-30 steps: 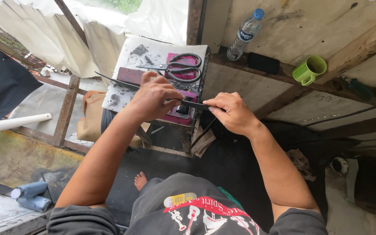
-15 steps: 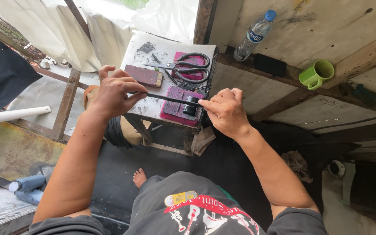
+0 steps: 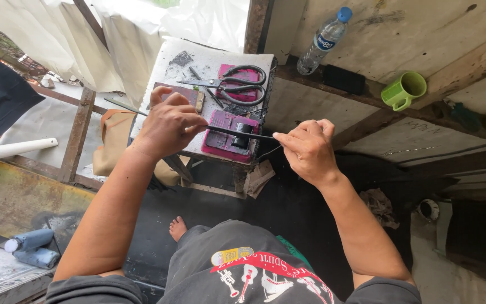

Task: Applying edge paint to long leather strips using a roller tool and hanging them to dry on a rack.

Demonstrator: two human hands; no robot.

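Black strip (image 3: 237, 133), thin and stiff, now stretches level between both hands above the small worktop (image 3: 170, 73); left hand (image 3: 167, 128) has drawn back along it, right hand (image 3: 305, 147) pinching its end near scissors (image 3: 229, 85).

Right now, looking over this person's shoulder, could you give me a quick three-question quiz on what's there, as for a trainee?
1. True or false: both hands grip the thin black rod.
2. What lies on the small white table above the rod? A) scissors B) a hammer C) a spoon
3. What colour is the mug on the wooden ledge?

Key:
1. True: left hand and right hand each pinch it.
2. A, the scissors.
3. Green, the mug.
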